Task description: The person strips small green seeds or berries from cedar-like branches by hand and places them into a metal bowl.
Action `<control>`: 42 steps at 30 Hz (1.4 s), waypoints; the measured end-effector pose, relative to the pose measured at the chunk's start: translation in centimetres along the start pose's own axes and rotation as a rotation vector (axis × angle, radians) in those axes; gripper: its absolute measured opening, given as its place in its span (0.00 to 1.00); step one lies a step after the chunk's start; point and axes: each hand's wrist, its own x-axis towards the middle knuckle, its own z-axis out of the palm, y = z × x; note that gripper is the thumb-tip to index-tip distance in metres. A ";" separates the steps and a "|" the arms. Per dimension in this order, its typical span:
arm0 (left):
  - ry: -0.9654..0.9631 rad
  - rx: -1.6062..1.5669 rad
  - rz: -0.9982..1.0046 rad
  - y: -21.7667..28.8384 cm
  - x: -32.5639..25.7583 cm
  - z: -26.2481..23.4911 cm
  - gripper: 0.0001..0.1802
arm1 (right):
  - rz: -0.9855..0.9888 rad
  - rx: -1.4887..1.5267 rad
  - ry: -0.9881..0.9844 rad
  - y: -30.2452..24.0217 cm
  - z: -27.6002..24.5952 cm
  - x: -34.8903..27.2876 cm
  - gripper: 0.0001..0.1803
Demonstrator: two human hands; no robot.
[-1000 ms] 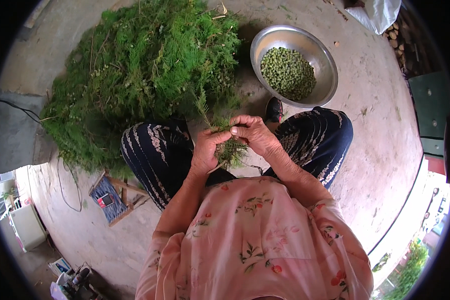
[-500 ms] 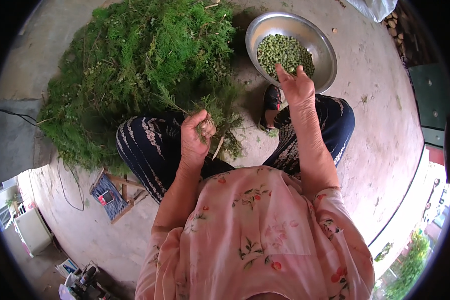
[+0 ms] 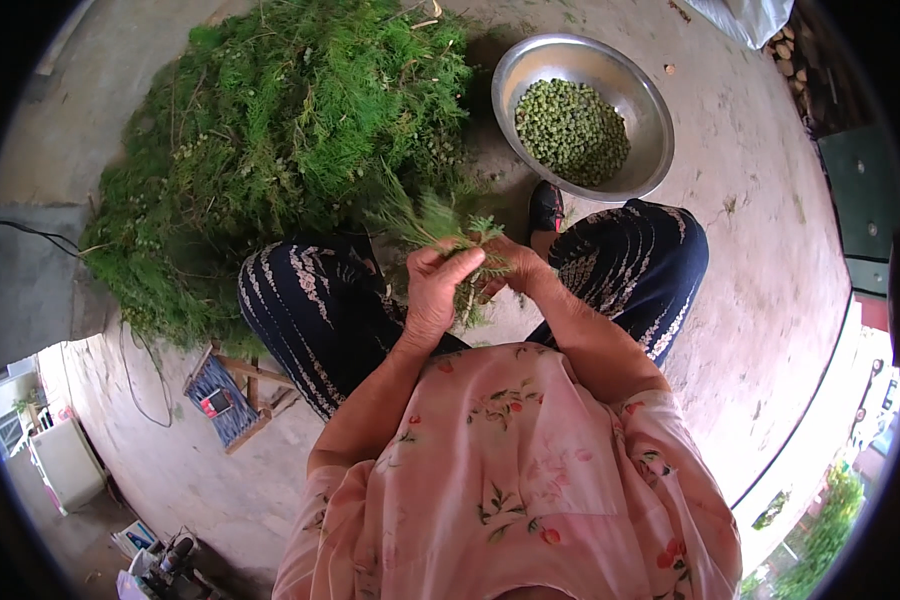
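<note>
One sprig (image 3: pixel 486 229) gripped in my left hand (image 3: pixel 436 288); my right hand (image 3: pixel 522 267), partly hidden: grip I cannot tell. Tugging hard could snap the sprig.

Sprig's (image 3: pixel 488 230) a feathery green thing, kinda blurry up top, with bits poking out above and below the left hand (image 3: pixel 436 288) gripping it. Big bushy mound of the same-looking greenery (image 3: pixel 310 130) sits up left. Little round green pods (image 3: pixel 572 135) are heaped loose in a shiny metal bowl (image 3: pixel 647 130) right of it.
</note>
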 end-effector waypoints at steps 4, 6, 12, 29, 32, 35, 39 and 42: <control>-0.309 0.303 0.151 -2.2 -0.1 -0.2 0.05 | -0.188 0.613 0.095 3.9 1.6 -0.8 0.18; -0.423 0.511 0.260 -2.4 -0.5 0.3 0.09 | -0.281 0.924 0.101 2.9 2.5 -0.7 0.20; -0.488 0.911 0.563 0.1 -1.2 1.6 0.23 | -0.133 -0.121 0.120 -2.5 -1.8 0.5 0.15; 0.214 0.109 0.111 4.8 2.5 -2.0 0.33 | -0.042 0.843 0.142 -7.6 1.2 -1.1 0.24; 0.151 0.084 0.136 3.9 2.9 -1.1 0.41 | -0.032 0.624 0.219 -8.6 2.3 -1.8 0.23; 0.231 -0.126 0.119 3.8 3.3 -2.0 0.27 | -0.104 0.663 0.257 -7.8 2.9 -1.6 0.23; 0.319 -0.354 -0.006 3.5 3.3 -3.4 0.16 | -0.123 0.537 0.373 -7.5 3.7 -1.8 0.23; 0.361 -0.494 -0.122 3.2 3.4 -3.5 0.14 | -0.224 0.391 0.410 -7.5 4.4 -1.9 0.23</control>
